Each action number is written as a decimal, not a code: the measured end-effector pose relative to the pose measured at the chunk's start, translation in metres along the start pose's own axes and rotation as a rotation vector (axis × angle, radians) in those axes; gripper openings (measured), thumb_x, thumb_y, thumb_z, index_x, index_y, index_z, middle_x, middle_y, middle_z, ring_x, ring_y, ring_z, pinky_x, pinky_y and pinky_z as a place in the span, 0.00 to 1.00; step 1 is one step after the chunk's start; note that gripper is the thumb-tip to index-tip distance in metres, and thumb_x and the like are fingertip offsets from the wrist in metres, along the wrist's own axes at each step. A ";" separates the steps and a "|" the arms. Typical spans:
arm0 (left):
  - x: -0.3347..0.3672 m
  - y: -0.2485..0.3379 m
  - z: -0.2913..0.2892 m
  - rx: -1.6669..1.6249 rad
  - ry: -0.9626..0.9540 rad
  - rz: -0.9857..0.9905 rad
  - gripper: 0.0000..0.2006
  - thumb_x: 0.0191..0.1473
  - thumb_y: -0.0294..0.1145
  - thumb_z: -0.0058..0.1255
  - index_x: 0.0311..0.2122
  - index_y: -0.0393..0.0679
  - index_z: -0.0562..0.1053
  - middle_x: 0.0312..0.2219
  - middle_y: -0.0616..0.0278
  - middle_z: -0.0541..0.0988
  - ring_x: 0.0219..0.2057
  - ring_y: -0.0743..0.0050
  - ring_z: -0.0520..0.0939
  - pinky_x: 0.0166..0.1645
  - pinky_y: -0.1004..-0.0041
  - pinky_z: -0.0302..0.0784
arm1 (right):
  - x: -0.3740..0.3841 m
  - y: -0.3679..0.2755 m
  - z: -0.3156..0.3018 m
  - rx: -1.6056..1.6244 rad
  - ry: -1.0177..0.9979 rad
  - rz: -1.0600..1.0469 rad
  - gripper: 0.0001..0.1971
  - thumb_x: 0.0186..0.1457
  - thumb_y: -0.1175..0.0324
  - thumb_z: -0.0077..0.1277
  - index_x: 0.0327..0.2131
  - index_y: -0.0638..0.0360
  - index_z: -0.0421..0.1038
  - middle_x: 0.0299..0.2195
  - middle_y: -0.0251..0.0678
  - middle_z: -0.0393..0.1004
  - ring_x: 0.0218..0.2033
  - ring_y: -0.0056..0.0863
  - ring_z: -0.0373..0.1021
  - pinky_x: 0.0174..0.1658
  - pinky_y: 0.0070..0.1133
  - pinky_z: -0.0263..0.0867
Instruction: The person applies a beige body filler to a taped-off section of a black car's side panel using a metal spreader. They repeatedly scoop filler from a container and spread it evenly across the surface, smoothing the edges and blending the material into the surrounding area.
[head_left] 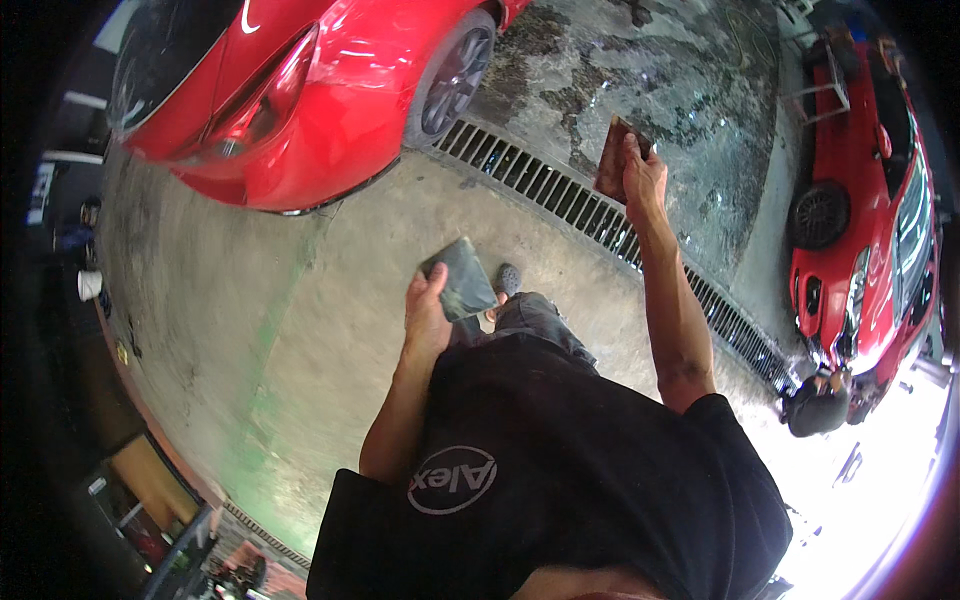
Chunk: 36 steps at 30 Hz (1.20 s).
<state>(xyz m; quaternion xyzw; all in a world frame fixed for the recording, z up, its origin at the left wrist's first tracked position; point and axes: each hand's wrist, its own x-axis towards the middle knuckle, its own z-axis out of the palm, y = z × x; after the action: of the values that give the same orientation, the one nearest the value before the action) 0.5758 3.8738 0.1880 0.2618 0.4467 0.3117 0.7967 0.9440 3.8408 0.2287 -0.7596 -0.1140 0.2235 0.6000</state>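
Observation:
A flat, dark grey-green rectangular sheet (467, 281) is gripped along its left edge by my left hand (428, 312), with the thumb lying on top. It is held in front of my body, above the concrete floor. Farther out to the right, my right hand (646, 180) is closed on a reddish-brown flat rectangular piece (612, 160), its thumb over the near face. That piece appears above the floor drain. What both pieces are made of I cannot tell. The fingers underneath them are hidden.
A red car (340, 110) stands ahead on the left, its front wheel (458, 80) beside a long metal drain grate (540, 183). Beyond the grate is wet, patchy floor (690, 110). Another red car (855, 210) is at the right, with a person (818, 402) low beside its front.

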 end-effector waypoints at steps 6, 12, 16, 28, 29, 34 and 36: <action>0.128 0.040 -0.023 -0.378 -0.448 -0.341 0.22 0.66 0.50 0.46 0.53 0.41 0.72 0.27 0.65 0.77 0.21 0.74 0.76 0.23 0.73 0.71 | -0.057 -0.007 0.008 -0.293 0.143 -0.515 0.15 0.67 0.63 0.52 0.51 0.61 0.78 0.49 0.47 0.79 0.45 0.38 0.76 0.48 0.30 0.70; 0.163 0.032 0.125 -0.085 -0.628 -0.842 0.32 0.65 0.58 0.45 0.56 0.35 0.70 0.28 0.64 0.76 0.26 0.76 0.75 0.26 0.76 0.72 | -0.188 -0.026 0.055 -0.553 -0.285 -1.119 0.23 0.45 0.72 0.58 0.48 0.54 0.79 0.46 0.37 0.77 0.46 0.37 0.74 0.47 0.33 0.73; 0.079 0.023 0.163 0.105 -1.125 -1.086 0.42 0.60 0.52 0.57 0.70 0.37 0.55 0.52 0.49 0.71 0.49 0.55 0.75 0.52 0.63 0.78 | -0.233 -0.015 0.024 -0.790 0.180 -0.972 0.29 0.42 0.71 0.60 0.53 0.51 0.79 0.46 0.35 0.76 0.46 0.36 0.73 0.51 0.35 0.72; -0.094 -0.056 0.094 1.284 -1.587 -0.852 0.26 0.60 0.64 0.56 0.33 0.48 0.68 0.14 0.76 0.61 0.09 0.88 0.61 0.11 0.81 0.51 | -0.491 0.086 -0.022 -0.013 1.242 0.124 0.28 0.54 0.44 0.66 0.38 0.64 0.72 0.28 0.37 0.76 0.27 0.32 0.72 0.33 0.32 0.69; -0.105 -0.059 0.084 1.211 -1.552 -0.879 0.25 0.61 0.63 0.55 0.33 0.47 0.69 0.13 0.76 0.61 0.08 0.88 0.60 0.11 0.81 0.50 | -0.524 0.096 0.000 -0.055 1.274 0.211 0.28 0.54 0.45 0.66 0.38 0.64 0.72 0.29 0.41 0.78 0.30 0.37 0.74 0.35 0.34 0.70; -0.189 -0.134 0.070 1.236 -1.816 -0.241 0.18 0.66 0.48 0.55 0.35 0.43 0.71 0.22 0.72 0.73 0.19 0.85 0.69 0.23 0.78 0.67 | -0.657 0.110 0.024 -0.160 1.493 0.417 0.18 0.56 0.57 0.64 0.39 0.62 0.74 0.36 0.43 0.80 0.39 0.45 0.76 0.41 0.34 0.73; -0.207 -0.168 0.026 1.283 -2.047 -0.313 0.13 0.68 0.40 0.54 0.37 0.40 0.71 0.29 0.71 0.76 0.29 0.86 0.72 0.34 0.78 0.71 | -0.697 0.122 0.036 -0.645 1.417 0.044 0.12 0.57 0.63 0.63 0.38 0.60 0.74 0.34 0.41 0.79 0.35 0.44 0.76 0.38 0.32 0.73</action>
<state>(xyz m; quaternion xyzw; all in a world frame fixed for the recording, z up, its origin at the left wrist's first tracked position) 0.5590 3.6064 0.1967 0.6762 -0.2882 -0.4158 0.5356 0.3057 3.5327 0.2460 -0.8602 0.2524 -0.3476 0.2747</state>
